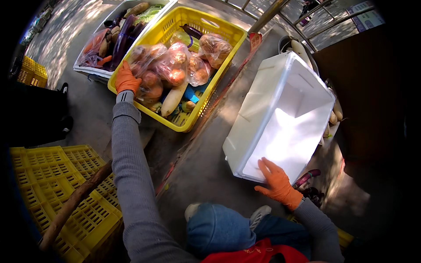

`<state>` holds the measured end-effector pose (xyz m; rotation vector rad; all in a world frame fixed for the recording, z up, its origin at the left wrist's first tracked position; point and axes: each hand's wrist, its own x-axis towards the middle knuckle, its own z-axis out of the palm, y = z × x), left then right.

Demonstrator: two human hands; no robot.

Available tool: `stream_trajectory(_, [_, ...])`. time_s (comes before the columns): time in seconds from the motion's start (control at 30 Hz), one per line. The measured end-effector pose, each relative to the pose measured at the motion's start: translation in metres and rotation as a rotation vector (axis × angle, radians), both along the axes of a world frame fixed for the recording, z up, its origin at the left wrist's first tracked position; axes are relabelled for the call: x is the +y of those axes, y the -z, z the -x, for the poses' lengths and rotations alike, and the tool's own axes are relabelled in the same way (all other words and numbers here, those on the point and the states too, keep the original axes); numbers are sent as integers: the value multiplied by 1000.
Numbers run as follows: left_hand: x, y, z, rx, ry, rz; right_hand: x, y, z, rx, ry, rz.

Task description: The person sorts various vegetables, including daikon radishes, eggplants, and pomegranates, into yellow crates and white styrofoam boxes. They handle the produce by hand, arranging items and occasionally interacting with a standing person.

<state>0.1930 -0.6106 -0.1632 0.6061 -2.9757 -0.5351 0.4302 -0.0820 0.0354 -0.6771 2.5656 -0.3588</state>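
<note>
My left hand (127, 79), in an orange glove, lies at the near left rim of a yellow plastic crate (161, 124). Its fingers rest against a clear plastic bag of round produce (144, 56); whether they grip bag or rim is unclear. More bagged produce (177, 65), a white radish (174, 98) and an eggplant (191, 32) share this crate. My right hand (278, 185), gloved in orange too, overlaps the near edge of a white foam box (251, 108), fingers spread. The box is tipped, its opening towards the right, and its visible inside is bare.
A white foam box (93, 71) with eggplants and carrots adjoins the crate. Yellow crates (65, 184) and a wooden pole (75, 202) stand at left, near another person's dark-clothed legs (39, 113). Radishes (337, 110) and an eggplant (306, 178) lie right. Metal railing (266, 16) runs behind.
</note>
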Motion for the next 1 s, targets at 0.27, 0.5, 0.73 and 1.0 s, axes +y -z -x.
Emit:
stream_trajectory(0.27, [12,0,9,-54,-89,382,11,29,-23,-34,6,-79])
stream_trajectory(0.5, [17,-20,8,-72,-61,12,-3,19,-86,-356,-168,-95])
stream_trajectory(0.73, [27,-11,-10,113,-121,-714,31,29,-54,-82,340,-254])
stream_trajectory(1.0, [80,-11,-62,376,-324,-2115,-16,-9,11,271,95,-15])
